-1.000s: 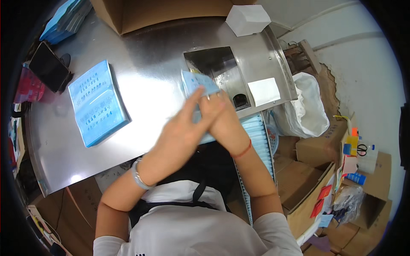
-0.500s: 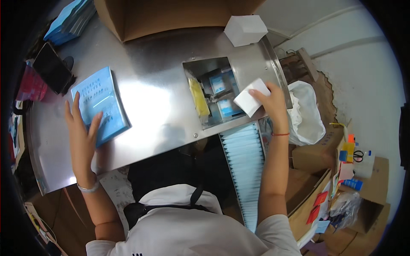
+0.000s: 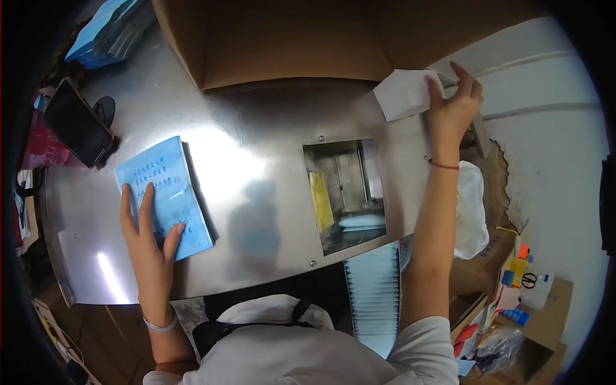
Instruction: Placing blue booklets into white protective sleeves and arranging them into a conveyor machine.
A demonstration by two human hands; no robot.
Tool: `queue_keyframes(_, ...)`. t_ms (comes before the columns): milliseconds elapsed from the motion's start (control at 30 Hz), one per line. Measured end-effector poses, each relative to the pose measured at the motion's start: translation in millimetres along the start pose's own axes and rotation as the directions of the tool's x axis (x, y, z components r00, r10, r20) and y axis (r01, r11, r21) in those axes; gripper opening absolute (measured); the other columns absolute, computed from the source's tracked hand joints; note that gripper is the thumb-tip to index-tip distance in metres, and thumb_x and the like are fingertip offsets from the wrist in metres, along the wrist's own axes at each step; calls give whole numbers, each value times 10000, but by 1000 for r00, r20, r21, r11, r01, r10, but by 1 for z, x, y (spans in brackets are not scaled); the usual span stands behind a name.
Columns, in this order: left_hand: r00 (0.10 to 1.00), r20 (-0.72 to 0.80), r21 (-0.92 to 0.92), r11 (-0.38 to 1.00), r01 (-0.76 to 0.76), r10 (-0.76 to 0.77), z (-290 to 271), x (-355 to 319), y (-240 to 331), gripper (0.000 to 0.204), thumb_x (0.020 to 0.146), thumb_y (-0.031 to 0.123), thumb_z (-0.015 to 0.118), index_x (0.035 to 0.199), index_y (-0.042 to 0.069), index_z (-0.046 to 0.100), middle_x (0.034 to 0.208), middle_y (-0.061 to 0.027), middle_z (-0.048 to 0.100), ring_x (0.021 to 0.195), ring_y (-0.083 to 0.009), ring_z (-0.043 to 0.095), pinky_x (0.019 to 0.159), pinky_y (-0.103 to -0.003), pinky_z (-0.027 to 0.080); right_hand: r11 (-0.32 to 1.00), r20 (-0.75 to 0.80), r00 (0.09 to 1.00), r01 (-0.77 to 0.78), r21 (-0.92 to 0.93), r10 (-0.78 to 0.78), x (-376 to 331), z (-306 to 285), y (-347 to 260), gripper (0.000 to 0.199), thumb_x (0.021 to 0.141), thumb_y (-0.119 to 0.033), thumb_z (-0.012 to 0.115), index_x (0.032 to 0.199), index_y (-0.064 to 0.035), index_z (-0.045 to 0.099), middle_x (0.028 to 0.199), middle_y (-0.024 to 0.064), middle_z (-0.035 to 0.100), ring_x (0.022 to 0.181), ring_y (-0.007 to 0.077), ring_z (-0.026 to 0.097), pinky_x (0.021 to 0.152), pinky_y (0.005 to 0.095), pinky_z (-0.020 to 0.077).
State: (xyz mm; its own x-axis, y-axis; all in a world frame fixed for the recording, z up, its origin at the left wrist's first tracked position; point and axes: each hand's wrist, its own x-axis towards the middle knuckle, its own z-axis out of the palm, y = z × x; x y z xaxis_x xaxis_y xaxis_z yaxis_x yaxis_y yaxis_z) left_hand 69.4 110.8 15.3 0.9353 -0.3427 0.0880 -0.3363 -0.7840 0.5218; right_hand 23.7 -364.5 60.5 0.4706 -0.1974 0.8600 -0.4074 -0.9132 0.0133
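Observation:
My left hand (image 3: 153,249) lies with fingers apart on a light blue booklet (image 3: 169,192) with dark writing on its cover. The booklet rests on the metal table, left of the middle. At the back right, my right hand (image 3: 457,109) reaches out, its fingers spread and its thumb against a white paper block (image 3: 403,95). Part of the block's right side is hidden by the hand. Between the hands, a rectangular opening in the table shows a yellow packet (image 3: 319,200) on its left side and a pale blue packet (image 3: 362,222) low inside.
A large cardboard box (image 3: 289,48) spans the back of the table (image 3: 269,122). A phone on a stand (image 3: 78,122) and blue booklets (image 3: 106,32) are at left. A long row of pale blue packets (image 3: 373,301) sits below the opening. White bag (image 3: 471,212) hangs right.
My right hand has moved from beside the opening to the back right block, no longer plainly gripping its white piece. Blue packs no longer show in the opening. The view has shifted.

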Motion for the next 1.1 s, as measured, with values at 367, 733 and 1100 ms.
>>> queue_keyframes(367, 983, 1, 341, 925, -171, 182, -6, 0, -16, 327, 881, 251, 684, 1126, 63, 575, 1193, -156, 503, 1146, -329, 460, 978, -457, 329, 998, 507, 860, -41, -37, 54, -77, -95, -47, 204, 866, -166, 593, 865, -6, 720, 928, 150, 658, 824, 332, 619, 811, 460, 451)
queue_keyframes(733, 706, 62, -214, 700, -681, 706, 87, -54, 95, 382, 715, 142, 768, 1041, 50, 592, 1381, -256, 447, 1329, -460, 395, 1081, -557, 323, 978, 319, 946, -4, 207, -63, -120, -189, -85, 374, 746, 4, 629, 1113, -40, 682, 1160, 150, 620, 1060, 342, 565, 931, 443, 422)
queue_keyframes(1100, 643, 42, -133, 642, -755, 765, 78, -52, 75, 372, 694, 119, 781, 1024, 109, 610, 1414, -231, 428, 1349, -475, 344, 1060, -621, 287, 784, 605, 680, -72, 617, -414, -150, -146, -169, 219, 789, -64, 608, 998, -7, 637, 1135, 159, 599, 1145, 341, 537, 1055, 630, 312)
